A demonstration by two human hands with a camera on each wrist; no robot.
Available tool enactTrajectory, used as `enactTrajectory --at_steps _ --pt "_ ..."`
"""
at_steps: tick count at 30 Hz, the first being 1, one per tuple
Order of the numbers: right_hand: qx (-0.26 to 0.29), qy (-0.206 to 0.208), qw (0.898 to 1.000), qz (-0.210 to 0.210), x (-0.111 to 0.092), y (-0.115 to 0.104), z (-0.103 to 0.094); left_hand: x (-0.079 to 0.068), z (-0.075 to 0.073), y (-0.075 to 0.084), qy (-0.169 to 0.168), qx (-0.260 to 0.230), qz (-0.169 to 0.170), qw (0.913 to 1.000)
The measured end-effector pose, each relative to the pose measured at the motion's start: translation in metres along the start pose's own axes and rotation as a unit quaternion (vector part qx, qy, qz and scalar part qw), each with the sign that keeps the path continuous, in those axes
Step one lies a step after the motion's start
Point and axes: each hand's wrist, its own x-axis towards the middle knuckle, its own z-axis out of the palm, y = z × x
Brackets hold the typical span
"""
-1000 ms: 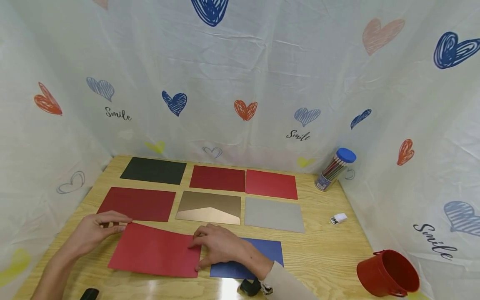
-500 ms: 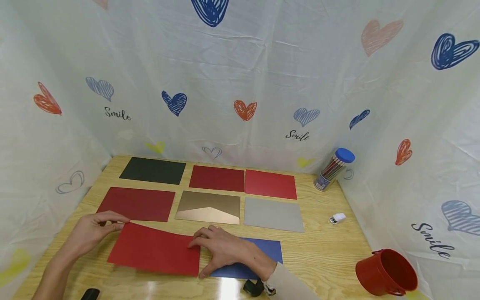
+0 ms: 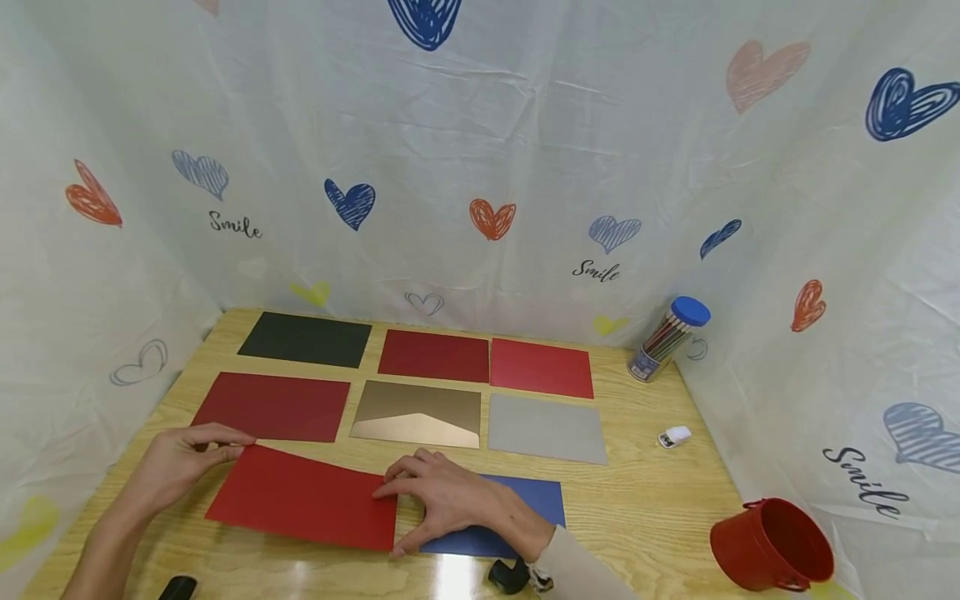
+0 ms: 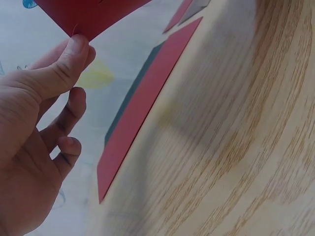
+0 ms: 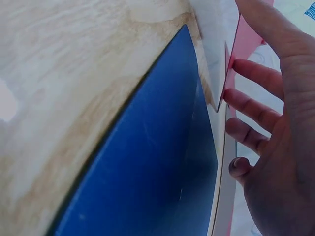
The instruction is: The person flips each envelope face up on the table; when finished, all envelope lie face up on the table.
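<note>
A plain red envelope [image 3: 307, 496] is held between my two hands, tilted, with its near edge raised off the table. At its far left corner my left hand [image 3: 176, 467] pinches it between thumb and fingers; the left wrist view shows the thumb on the corner. My right hand [image 3: 453, 500] grips the right side, fingers bent at the edge and thumb near the close corner. In the right wrist view the fingertips touch the envelope's edge. Partly under my right hand lies a blue envelope [image 3: 534, 498]. A dark red envelope [image 3: 277, 404] lies just beyond my left hand.
Two rows lie farther back: black [image 3: 306, 339], dark red [image 3: 435, 356] and bright red [image 3: 542, 367] pieces, then a gold envelope [image 3: 416, 411] and a grey piece [image 3: 547, 427]. A pencil jar [image 3: 660, 346], a small white item [image 3: 675, 436] and a red bucket [image 3: 738, 546] stand right.
The red envelope's near edge has risen and its left end has shifted slightly left. My left hand has moved a little left with it; my right hand has stayed nearly in place.
</note>
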Motion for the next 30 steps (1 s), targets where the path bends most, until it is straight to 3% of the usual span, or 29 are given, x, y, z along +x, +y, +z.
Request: enactTrajectory --at_steps 7,15,23,30 --pt "-0.003 0.016 1.000 -0.015 0.001 0.002 0.001 0.002 -0.002 -0.001 0.004 0.005 0.003 1.0000" --pt "0.061 0.034 0.996 -0.046 -0.001 0.005 -0.009 0.002 -0.002 -0.007 0.029 -0.019 0.021 0.9992" --pt "0.090 0.107 0.989 -0.057 -0.001 0.011 -0.018 0.004 -0.001 -0.007 0.091 -0.081 0.088 0.9887" --pt "0.135 0.170 0.975 -0.046 -0.001 0.015 -0.022 0.001 -0.004 -0.006 0.100 -0.096 0.048 0.9892"
